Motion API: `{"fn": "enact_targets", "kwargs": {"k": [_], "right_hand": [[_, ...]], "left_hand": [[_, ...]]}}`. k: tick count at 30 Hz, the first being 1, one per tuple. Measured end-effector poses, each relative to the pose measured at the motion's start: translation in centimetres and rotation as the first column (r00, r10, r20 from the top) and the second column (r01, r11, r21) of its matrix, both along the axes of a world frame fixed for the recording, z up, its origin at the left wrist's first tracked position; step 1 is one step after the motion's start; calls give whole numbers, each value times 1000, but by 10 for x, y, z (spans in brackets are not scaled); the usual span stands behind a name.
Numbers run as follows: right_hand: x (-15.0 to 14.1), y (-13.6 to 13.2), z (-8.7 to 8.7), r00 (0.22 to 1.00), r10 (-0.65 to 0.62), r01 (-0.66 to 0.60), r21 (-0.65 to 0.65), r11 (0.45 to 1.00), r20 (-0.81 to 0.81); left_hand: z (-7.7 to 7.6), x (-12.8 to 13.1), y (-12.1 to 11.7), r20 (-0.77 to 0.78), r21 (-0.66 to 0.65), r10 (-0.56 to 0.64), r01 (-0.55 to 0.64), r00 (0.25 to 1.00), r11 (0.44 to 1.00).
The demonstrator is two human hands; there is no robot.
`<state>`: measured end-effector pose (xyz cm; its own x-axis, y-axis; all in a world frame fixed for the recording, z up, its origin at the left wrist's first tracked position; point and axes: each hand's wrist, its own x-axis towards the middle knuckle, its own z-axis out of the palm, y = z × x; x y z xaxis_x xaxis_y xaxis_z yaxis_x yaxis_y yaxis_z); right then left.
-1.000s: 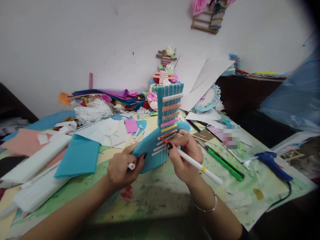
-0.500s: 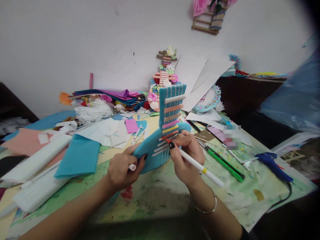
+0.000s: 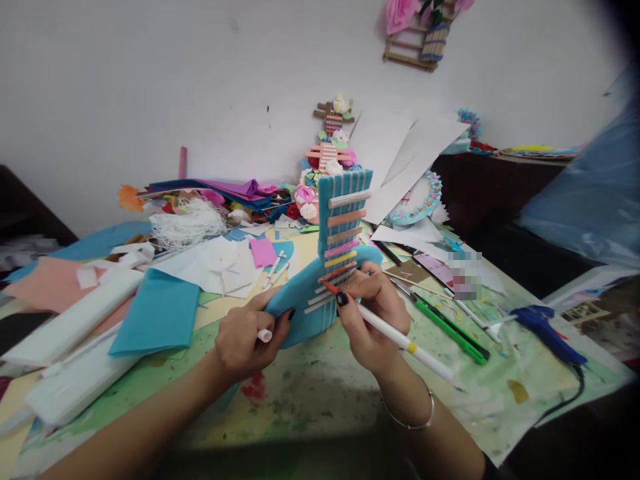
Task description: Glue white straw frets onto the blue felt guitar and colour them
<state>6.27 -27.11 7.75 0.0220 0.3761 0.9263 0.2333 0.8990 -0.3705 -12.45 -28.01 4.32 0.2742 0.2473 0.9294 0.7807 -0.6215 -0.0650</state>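
My left hand (image 3: 250, 337) is closed on the lower left of a blue guitar-shaped craft (image 3: 295, 303), with a small whitish marker cap (image 3: 265, 335) tucked in the same fingers. Thin white strings run along the craft, and short sticks cross it in white, orange, brown, pink and yellow. Lower sticks are white. Pinched in my right hand (image 3: 375, 310) is a white marker (image 3: 395, 333) with a yellow band. Its red tip is at the left end of a reddish stick (image 3: 339, 272), just below the yellow one. Some right fingers are behind the craft.
A blue glue gun (image 3: 545, 333) lies at the right, near a green cutter (image 3: 450, 327). Folded blue paper (image 3: 155, 313) and white rolls (image 3: 75, 320) are at the left. White string (image 3: 187, 223) is heaped behind, beside paper flowers (image 3: 306, 197).
The marker tip has shifted slightly left and down along the reddish stick, my right hand moving with it. My left hand and the craft stay nearly still.
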Motion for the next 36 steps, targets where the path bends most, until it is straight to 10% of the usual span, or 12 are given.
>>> {"fn": "enact_targets", "kwargs": {"k": [36], "right_hand": [[6, 8, -12, 982, -145, 127, -142, 982, -120]], "left_hand": [[-1, 0, -1, 21, 4, 5, -5, 1000, 1000]]}}
